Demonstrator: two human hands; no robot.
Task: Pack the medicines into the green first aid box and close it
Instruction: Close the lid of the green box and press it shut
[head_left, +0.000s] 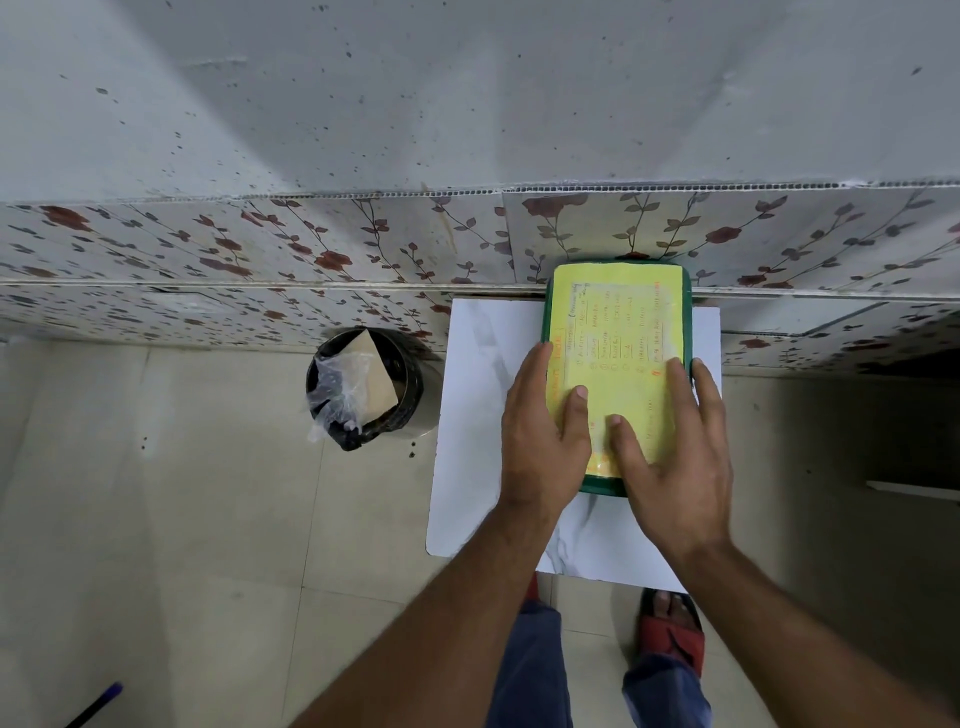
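The green first aid box (688, 312) lies closed on the white table (478, 415), its lid covered by a yellow handwritten sheet (618, 312). My left hand (543, 436) rests flat on the lid's near left part, fingers wrapping the left edge. My right hand (670, 457) lies flat on the near right part, fingers spread over the yellow sheet and the right edge. No medicines are in view; the inside of the box is hidden.
A black bin (363, 387) with a plastic liner and brown paper stands on the floor left of the table. The floral-tiled wall (260, 254) runs directly behind the table. My feet in red sandals (672, 631) are below the table's near edge.
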